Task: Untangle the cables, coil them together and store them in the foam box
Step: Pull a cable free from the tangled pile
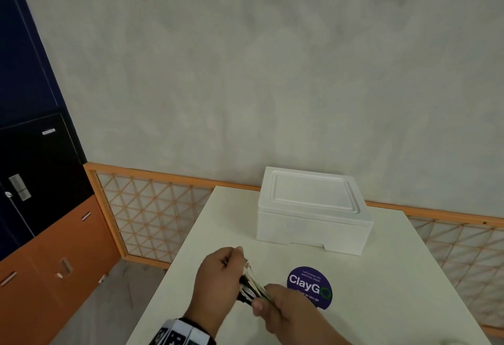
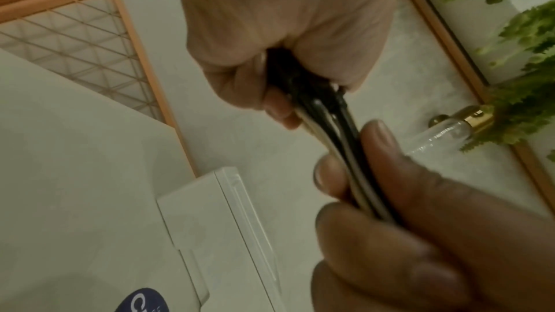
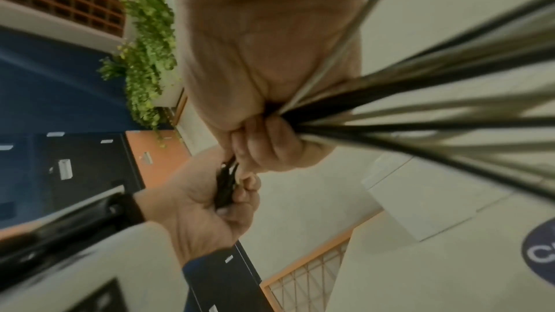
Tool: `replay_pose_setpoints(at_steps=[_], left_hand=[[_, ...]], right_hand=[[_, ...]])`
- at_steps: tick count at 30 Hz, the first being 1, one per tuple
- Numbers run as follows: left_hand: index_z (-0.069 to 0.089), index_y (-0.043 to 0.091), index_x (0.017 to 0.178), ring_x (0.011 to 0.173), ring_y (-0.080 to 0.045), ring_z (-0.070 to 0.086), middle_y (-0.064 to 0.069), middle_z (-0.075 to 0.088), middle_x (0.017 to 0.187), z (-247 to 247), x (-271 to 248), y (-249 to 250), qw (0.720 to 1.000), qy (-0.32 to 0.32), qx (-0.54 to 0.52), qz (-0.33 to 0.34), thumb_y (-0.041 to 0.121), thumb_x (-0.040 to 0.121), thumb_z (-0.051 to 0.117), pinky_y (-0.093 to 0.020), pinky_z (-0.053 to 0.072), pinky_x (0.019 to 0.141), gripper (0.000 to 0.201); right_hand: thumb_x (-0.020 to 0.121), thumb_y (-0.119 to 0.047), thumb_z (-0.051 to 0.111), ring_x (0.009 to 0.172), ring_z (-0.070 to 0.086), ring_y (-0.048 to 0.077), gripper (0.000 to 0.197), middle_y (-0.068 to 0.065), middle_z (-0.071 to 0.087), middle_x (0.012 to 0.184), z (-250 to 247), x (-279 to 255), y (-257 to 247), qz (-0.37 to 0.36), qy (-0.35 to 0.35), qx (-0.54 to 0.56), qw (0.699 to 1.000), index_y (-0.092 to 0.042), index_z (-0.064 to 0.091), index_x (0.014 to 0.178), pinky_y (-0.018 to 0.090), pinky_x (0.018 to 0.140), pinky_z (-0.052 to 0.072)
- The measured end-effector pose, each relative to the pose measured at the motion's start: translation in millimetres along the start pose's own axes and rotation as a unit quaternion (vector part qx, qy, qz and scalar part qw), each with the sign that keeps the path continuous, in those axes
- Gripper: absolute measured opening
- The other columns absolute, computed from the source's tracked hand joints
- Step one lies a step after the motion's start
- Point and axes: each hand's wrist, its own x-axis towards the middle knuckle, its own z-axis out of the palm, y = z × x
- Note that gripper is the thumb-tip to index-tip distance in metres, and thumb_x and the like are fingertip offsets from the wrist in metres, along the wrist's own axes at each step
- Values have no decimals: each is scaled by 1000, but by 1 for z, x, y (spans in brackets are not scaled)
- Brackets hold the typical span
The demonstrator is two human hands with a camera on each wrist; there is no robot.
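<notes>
- left hand (image 1: 218, 276) and right hand (image 1: 283, 308) both grip the bundled cables (image 1: 252, 286) above the table (image 1: 381, 290);
- coiling looks nearly done; the foam box (image 1: 313, 211) is still lidded, storing remains.

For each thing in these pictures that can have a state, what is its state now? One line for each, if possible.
foam box: lid on, closed, standing on the table.
cables: black and white, bunched together, held between both hands above the table.
left hand: grips one end of the bundle.
right hand: pinches the other end.
ClayGo sticker: flat on the table, partly hidden by the right hand.
</notes>
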Motion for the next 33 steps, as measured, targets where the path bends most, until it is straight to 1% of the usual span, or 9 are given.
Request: replay_pose_setpoints(at_steps=[5,8,10,14,19,22,24,28,33], left_hand=[[65,19,95,71,-23,71,-7,72,82,-3,-5,-3,980,-48,-158,-111,49,79,67,-30,52,58,34],[54,20,118,92,-25,65,-8,68,104,4,-14,-26,943,-118,-215,-227,66,21,87,-35,49,75,112],[58,19,117,107,-20,60,-2,65,116,17,-22,-29,918,-221,-223,-242,69,2,84,-37,49,91,129],[76,13,87,116,-26,61,-11,67,121,25,-30,10,903,-254,-293,-186,45,71,70,-39,48,98,37],[73,15,63,92,-20,69,-1,74,105,25,-24,31,927,-214,-281,-123,41,95,39,-34,53,52,52],[47,12,58,69,-18,67,-5,69,68,8,-4,45,896,-119,-408,-128,39,101,36,-36,50,75,51],[37,18,59,41,-11,44,5,41,46,-8,18,50,864,-44,-478,-152,41,100,40,-28,44,61,48],[37,20,57,36,-10,28,7,27,44,-30,40,41,866,5,-476,-152,43,99,43,-26,38,51,48],[47,14,67,49,-14,53,1,48,53,-35,41,7,882,42,-403,-241,50,93,51,-34,54,62,44]], right_hand=[[94,-36,50,60,43,4,27,-11,50,62,-14,7,11,-1,49,-46,998,-29,41,70,23,64,34],[93,-31,55,52,45,3,26,-15,51,54,-29,9,9,-8,98,38,994,-25,48,68,22,57,36],[95,-29,53,55,46,-1,22,-15,53,56,-28,8,3,-24,75,56,995,-22,54,74,21,59,38],[98,-20,44,77,52,3,16,-1,60,90,-5,4,-5,-33,2,45,998,-26,57,105,22,69,42],[96,-18,49,55,51,11,31,-3,54,56,-23,-4,-17,-14,-11,143,990,-19,58,67,26,60,40],[87,-24,59,58,61,13,15,-2,59,60,-31,-15,4,33,-61,-13,998,-16,59,75,24,62,48],[87,-29,61,55,55,9,16,-6,53,61,-31,-27,23,80,-61,-2,995,-20,54,76,22,58,47],[88,-43,59,55,49,4,30,-9,47,63,-43,-39,47,89,-12,-9,996,-17,51,77,19,56,44],[93,-38,54,48,47,-2,35,-7,48,60,-70,-35,29,65,33,-73,995,-13,53,69,11,50,34]])
